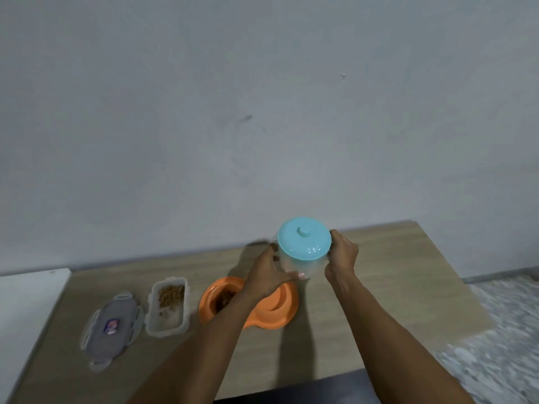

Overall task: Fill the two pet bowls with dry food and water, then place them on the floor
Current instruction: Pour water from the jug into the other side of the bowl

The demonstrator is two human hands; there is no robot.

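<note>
Both forearms reach far over the table (379, 287), the left hand (269, 274) and right hand (342, 258) clasping the upright, lidded water jug (303, 243) just beyond the orange double bowl (287, 304), whose empty right well lies directly below.

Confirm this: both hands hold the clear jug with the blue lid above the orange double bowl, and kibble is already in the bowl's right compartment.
One detail is wrong: in the head view the kibble lies in the left compartment of the orange double bowl. Both the left hand and right hand do hold the jug, blue lid on.

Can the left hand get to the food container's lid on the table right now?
Probably not yet: the left hand is holding the jug with the right hand. The lid itself lies unobstructed.
</note>
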